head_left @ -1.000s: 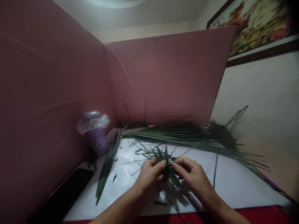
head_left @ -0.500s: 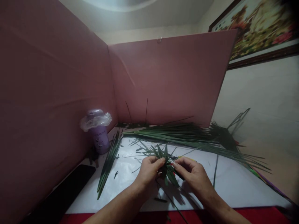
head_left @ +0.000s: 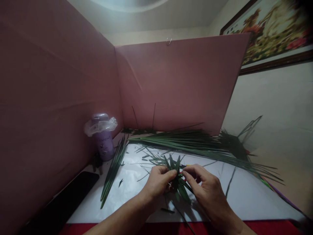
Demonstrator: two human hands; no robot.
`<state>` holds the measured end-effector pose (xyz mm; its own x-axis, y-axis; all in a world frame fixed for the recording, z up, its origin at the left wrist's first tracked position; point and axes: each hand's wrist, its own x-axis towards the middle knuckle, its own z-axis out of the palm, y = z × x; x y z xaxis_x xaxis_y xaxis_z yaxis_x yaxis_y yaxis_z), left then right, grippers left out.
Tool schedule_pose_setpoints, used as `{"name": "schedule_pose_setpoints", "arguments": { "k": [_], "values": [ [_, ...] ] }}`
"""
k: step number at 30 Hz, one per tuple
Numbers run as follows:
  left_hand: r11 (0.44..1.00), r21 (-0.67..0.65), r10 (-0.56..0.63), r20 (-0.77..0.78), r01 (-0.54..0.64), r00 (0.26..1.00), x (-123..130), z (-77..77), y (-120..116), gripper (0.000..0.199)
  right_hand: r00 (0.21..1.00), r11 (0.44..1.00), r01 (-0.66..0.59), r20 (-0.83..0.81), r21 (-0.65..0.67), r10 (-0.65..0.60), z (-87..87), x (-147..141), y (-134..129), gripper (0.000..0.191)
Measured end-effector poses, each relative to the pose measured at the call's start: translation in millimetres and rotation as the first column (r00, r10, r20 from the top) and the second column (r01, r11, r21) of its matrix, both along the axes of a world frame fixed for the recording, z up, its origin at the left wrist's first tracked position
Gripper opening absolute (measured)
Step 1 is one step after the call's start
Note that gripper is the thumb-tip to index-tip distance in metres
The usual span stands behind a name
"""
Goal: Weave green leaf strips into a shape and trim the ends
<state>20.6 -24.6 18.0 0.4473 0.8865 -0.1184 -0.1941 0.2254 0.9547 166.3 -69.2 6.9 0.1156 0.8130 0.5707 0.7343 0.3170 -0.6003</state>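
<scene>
Between my hands is a star-like bunch of folded green leaf strips [head_left: 182, 192], with pointed ends sticking out above and below. My left hand [head_left: 157, 182] grips it, the thumb pressed on its middle. At its right side, the closed fingertips of my right hand [head_left: 206, 184] pinch the bunch, though the exact strip between them is too small to make out. A little red and yellow shows behind the right fingers; what it belongs to is hidden. Thin leaf scraps [head_left: 146, 159] lie on the white sheet [head_left: 137, 192] beyond my hands.
Long green leaves [head_left: 181, 140] spread across the back. A narrower leaf bundle [head_left: 112, 176] lies at the left, near a purple tumbler [head_left: 105, 145] with clear plastic around its top and a flat black object [head_left: 73, 192]. Pink panels [head_left: 176, 85] stand behind and left.
Both hands and the leaf bunch have shifted slightly right, and the bunch has turned a little. The grip of each hand looks the same.
</scene>
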Motion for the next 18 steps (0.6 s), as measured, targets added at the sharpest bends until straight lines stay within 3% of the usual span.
{"name": "schedule_pose_setpoints", "arguments": {
  "k": [4, 10, 18],
  "values": [
    [1.000, 0.002, -0.022, 0.032, 0.022, 0.999, -1.6, -0.6, 1.3, 0.030, 0.999, 0.998, 0.028, 0.024, 0.061, -0.030, 4.4, 1.8, 1.9, 0.013],
    [0.999, -0.002, -0.052, 0.068, 0.053, 0.996, -3.3, 0.7, -0.2, 0.034, 0.997, 0.996, -0.048, 0.065, 0.078, 0.043, 6.0, 1.7, 1.9, 0.011],
    [0.994, -0.106, -0.002, 0.190, 0.022, 0.982, 2.9, -4.1, -0.7, 0.021, 0.994, 0.992, -0.097, 0.056, 0.082, 0.093, 4.5, -0.7, 1.6, 0.013]
  ]
}}
